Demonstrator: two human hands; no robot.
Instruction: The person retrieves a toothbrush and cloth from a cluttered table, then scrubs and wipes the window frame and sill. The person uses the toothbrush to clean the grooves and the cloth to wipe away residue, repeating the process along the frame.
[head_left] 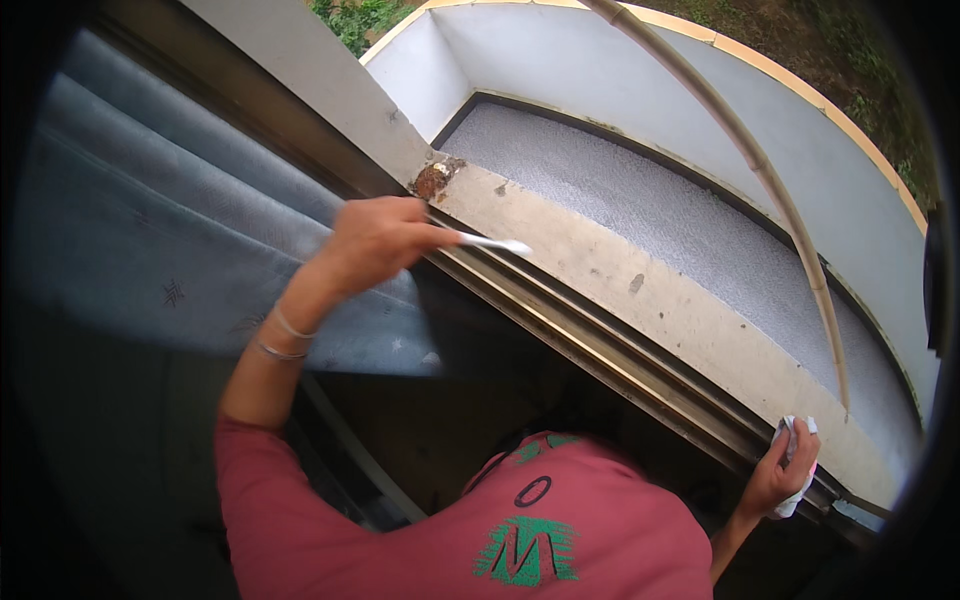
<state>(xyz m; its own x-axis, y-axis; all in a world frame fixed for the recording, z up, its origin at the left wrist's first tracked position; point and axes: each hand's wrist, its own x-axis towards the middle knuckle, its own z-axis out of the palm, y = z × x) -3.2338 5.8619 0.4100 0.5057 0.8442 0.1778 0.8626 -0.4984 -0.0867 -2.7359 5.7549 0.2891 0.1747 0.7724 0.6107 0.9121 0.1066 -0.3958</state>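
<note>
My left hand (375,245) is closed round a slim white stick that looks like a toothbrush (495,242). Its blurred, thicker end points right, over the edge of the window track (600,345); I cannot tell whether it touches. Long grooves run along this metal track from upper left to lower right. At the track's right end, my right hand (768,485) grips a crumpled white cloth or tissue (798,424) against the sill's edge. Part of that wad is hidden by my fingers.
A pale stone sill (640,275) with dark spots and a rusty patch (435,180) borders the track. Beyond lies a grey ledge (600,180) with a low white wall (620,75). A bamboo pole (765,165) leans across it. Blue curtain (180,220) hangs at the left.
</note>
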